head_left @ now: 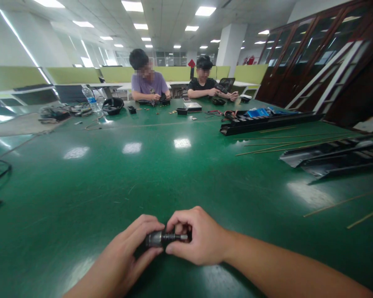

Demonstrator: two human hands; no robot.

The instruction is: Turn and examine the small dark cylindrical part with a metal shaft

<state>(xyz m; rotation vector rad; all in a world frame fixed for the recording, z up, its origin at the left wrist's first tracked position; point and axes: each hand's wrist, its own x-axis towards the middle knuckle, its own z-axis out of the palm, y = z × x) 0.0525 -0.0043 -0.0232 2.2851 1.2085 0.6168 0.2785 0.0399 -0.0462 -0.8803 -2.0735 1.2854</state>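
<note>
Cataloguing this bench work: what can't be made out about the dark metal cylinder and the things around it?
All in the head view:
- Dark metal cylinder: part of its surface hidden by the left hand and right hand.
- Black ribbed channels: cut off by the right edge.
- Scattered small parts: too small to identify.

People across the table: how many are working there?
2: one in a purple shirt, and one in a black shirt to its right, both at the far side of the green table. Others may be out of view.
</note>
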